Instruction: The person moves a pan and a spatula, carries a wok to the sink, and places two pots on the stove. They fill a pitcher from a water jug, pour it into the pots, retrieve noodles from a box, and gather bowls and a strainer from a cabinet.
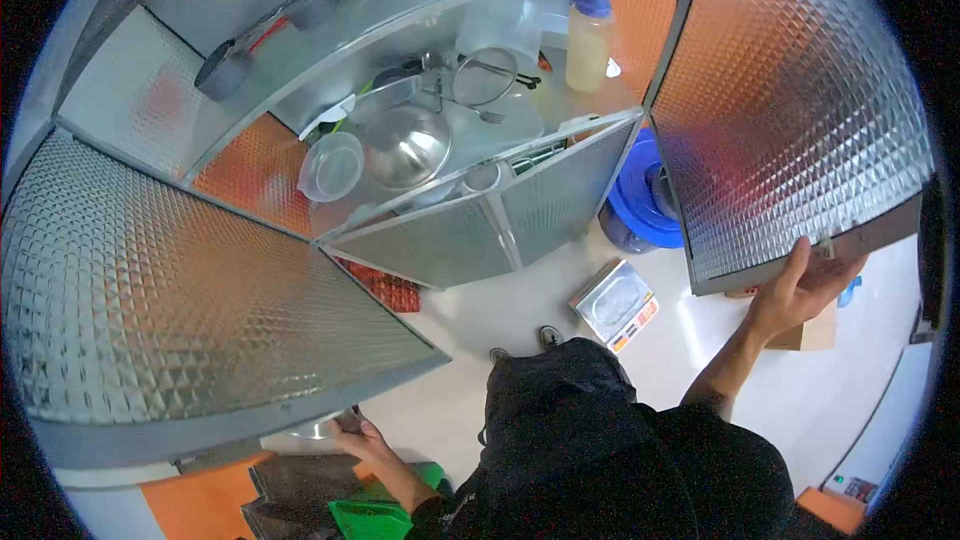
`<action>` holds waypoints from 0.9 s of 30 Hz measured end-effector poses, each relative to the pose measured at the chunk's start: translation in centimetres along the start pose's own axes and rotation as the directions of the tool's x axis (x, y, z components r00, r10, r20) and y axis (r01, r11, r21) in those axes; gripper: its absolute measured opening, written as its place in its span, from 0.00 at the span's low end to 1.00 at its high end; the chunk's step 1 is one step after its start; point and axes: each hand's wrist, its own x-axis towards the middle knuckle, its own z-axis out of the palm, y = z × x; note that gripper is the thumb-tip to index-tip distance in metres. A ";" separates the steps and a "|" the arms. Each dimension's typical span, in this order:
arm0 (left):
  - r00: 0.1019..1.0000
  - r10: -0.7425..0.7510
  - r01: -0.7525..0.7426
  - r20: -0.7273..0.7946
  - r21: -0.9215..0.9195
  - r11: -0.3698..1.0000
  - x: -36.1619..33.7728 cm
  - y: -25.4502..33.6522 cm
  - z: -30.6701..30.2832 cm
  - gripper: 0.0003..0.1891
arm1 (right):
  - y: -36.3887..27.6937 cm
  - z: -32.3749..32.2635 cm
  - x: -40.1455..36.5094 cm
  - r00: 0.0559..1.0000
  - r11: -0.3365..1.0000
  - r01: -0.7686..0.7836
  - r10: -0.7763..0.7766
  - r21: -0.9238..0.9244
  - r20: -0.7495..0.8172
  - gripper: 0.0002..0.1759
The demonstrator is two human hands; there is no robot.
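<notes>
My right hand (808,290) is at the lower edge of the right textured cabinet door (800,110), its thumb against the frame and its fingers partly behind it. My left hand (362,437) is below the left textured door (190,290), closed around the dark handle of a shiny metal utensil, mostly hidden under the door's edge. Between the two open doors, the cabinet shelf holds a metal bowl (407,145), a clear plastic container (331,167), a round strainer (485,76), a fork (488,116) and a bottle with a blue cap (590,40).
Beneath the shelf, a blue bucket (640,202) stands on the right and a red crate (385,287) on the left. A box (614,304) lies on the floor near my feet. Dark pans (223,71) sit on the upper shelf. A green bag (375,518) is at bottom left.
</notes>
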 end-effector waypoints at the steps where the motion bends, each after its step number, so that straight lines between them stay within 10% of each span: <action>1: 0.974 0.200 -0.222 0.105 0.284 0.933 -0.1 -0.5 -0.2 0.23 | -0.1 0.1 -0.1 0.999 0.987 0.027 -0.030 -0.159 -0.019 0.33; 6: 0.991 0.123 -0.120 -0.061 0.053 0.991 2.8 -1.1 0.5 0.23 | -2.9 3.7 -6.8 0.986 0.876 -0.007 -0.076 0.483 0.152 0.25; 9: 0.987 0.128 -0.126 -0.095 0.025 0.992 3.7 -1.1 0.7 0.24 | -4.6 11.5 -11.5 0.522 0.937 -0.140 -0.205 0.320 0.828 0.17; 11: 0.985 0.131 -0.131 -0.115 0.013 0.991 4.2 -0.9 0.7 0.24 | -4.6 19.6 -15.8 0.412 0.919 -0.190 -0.245 0.346 0.878 0.13; 16: 0.972 0.152 -0.159 -0.182 -0.024 0.987 3.7 -1.2 0.6 0.25 | -3.5 37.0 -21.2 0.046 0.933 0.247 -0.282 0.263 0.958 0.15; 27: 0.909 0.239 -0.337 -0.340 -0.264 0.904 -2.1 -2.0 3.9 0.26 | -4.3 46.6 -23.6 -0.128 0.749 0.592 -0.277 0.297 0.952 0.10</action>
